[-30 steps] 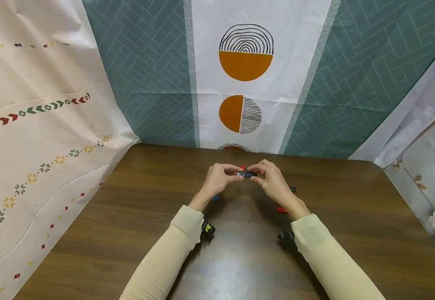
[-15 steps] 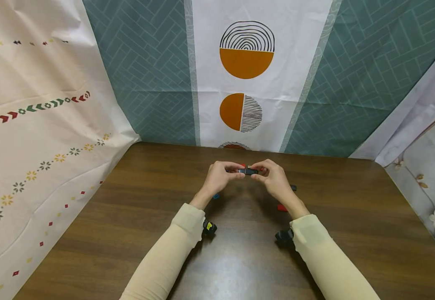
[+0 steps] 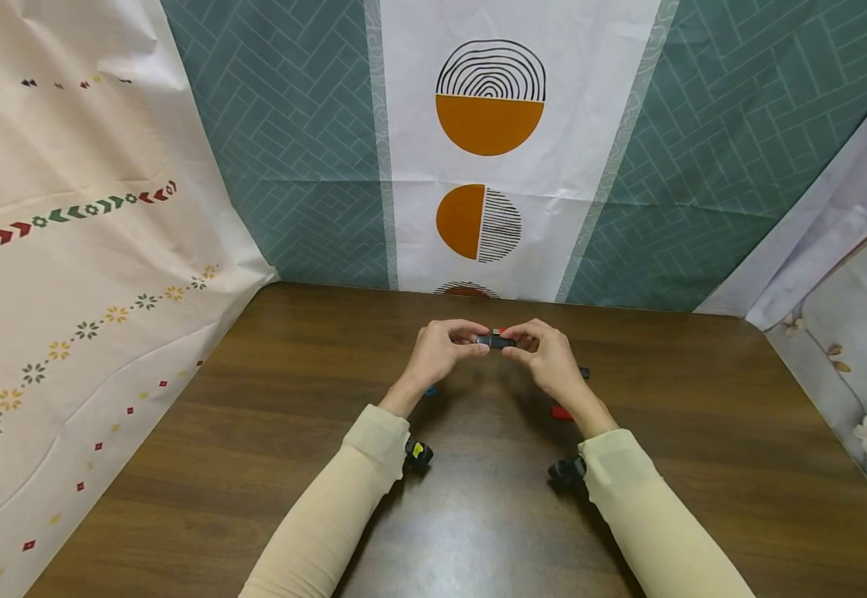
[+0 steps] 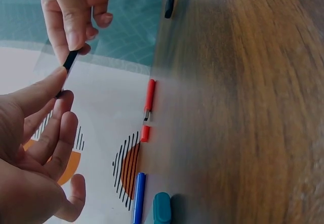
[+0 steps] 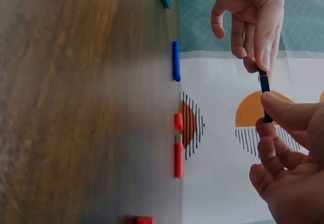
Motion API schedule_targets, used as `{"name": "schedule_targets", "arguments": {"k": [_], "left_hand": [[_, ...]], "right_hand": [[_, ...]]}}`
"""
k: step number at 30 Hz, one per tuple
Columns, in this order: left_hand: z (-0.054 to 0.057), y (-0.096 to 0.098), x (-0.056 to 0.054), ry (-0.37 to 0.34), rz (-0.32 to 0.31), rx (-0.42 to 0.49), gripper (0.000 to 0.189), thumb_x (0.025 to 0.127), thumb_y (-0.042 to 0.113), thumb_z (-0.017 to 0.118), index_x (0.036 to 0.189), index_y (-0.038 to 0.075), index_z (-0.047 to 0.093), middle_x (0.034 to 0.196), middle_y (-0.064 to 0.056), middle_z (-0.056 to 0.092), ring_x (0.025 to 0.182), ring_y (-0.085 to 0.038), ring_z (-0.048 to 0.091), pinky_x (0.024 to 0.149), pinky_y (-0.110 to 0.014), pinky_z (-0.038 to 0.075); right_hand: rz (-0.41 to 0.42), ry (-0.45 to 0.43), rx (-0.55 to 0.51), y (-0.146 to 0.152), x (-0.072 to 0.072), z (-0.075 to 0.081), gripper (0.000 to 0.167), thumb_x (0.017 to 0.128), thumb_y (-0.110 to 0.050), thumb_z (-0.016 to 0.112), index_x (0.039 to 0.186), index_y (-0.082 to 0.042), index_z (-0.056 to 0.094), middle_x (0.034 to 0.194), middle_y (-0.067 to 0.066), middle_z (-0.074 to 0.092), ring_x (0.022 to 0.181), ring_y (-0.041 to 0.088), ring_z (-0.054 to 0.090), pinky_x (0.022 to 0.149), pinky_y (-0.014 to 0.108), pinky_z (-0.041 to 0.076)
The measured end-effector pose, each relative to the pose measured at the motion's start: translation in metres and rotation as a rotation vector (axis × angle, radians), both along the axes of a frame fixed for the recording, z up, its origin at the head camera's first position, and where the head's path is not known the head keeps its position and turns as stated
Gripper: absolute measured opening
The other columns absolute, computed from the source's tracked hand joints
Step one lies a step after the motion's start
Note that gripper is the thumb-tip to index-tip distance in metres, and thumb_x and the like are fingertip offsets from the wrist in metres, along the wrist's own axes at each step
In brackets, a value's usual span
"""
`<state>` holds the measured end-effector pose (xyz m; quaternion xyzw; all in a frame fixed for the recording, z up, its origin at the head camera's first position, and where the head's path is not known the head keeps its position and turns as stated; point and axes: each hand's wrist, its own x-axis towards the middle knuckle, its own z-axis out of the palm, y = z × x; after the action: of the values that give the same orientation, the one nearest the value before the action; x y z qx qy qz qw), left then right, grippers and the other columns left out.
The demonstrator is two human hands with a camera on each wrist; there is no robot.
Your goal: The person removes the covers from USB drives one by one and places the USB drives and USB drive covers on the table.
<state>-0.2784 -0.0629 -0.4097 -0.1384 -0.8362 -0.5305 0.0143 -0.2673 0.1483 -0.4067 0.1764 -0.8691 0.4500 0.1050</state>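
Note:
Both hands are raised above the far part of the table, fingertips facing each other. Between them is a slim black USB flash drive (image 3: pixel 495 341), held level. My left hand (image 3: pixel 433 355) pinches its left end between thumb and fingers. The right hand (image 3: pixel 546 357) pinches the other end the same way. A thin reddish line crosses the black flash drive (image 5: pixel 264 82) near the left fingertips in the right wrist view. Fingertips cover both ends, so I cannot tell if its cap is apart from the body.
Behind the hands lies a red flash drive (image 4: pixel 150 95), its metal plug bare, with a red cap (image 4: pixel 145 134) beside it. A blue stick (image 4: pixel 138 198) and a teal one (image 4: pixel 162 208) lie leftward. A black one (image 4: pixel 170 3) and another red piece (image 3: pixel 562 413) lie rightward.
Both hands have shifted very slightly right and away from the body, keeping their pinch on the black flash drive. The metal plug of the red one behind now shows between them.

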Motion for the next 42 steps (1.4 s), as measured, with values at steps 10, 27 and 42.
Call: {"name": "schedule_targets", "arguments": {"k": [10,27,42], "left_hand": [[-0.0042,0.0009,0.0004,0.038,-0.007,-0.02,0.021,0.09,0.025,0.084,0.108,0.017,0.082,0.089,0.004,0.074,0.083,-0.014,0.067,0.075,-0.031,0.054],[-0.0022,0.0027,0.0013,0.073,-0.009,-0.058,0.021,0.09,0.027,0.083,0.108,0.016,0.082,0.086,0.004,0.072,0.082,-0.016,0.064,0.07,-0.03,0.05],[-0.0037,-0.0002,0.0,0.052,0.007,-0.044,0.021,0.09,0.027,0.083,0.108,0.017,0.083,0.09,0.004,0.074,0.081,-0.017,0.064,0.07,-0.03,0.052]], "right_hand": [[0.04,0.049,0.051,0.0036,0.0034,-0.0023,0.021,0.091,-0.001,0.079,0.111,0.0,0.076,0.101,0.011,0.066,0.093,0.03,0.057,0.082,0.042,0.044],[0.032,0.053,0.049,0.0074,0.0017,-0.0021,0.019,0.091,-0.001,0.078,0.109,0.001,0.075,0.099,0.013,0.065,0.093,0.031,0.056,0.083,0.047,0.045],[0.016,0.036,0.035,0.0094,0.0019,-0.0018,0.02,0.09,-0.001,0.079,0.11,0.001,0.076,0.1,0.014,0.067,0.095,0.033,0.058,0.086,0.055,0.047]]}}
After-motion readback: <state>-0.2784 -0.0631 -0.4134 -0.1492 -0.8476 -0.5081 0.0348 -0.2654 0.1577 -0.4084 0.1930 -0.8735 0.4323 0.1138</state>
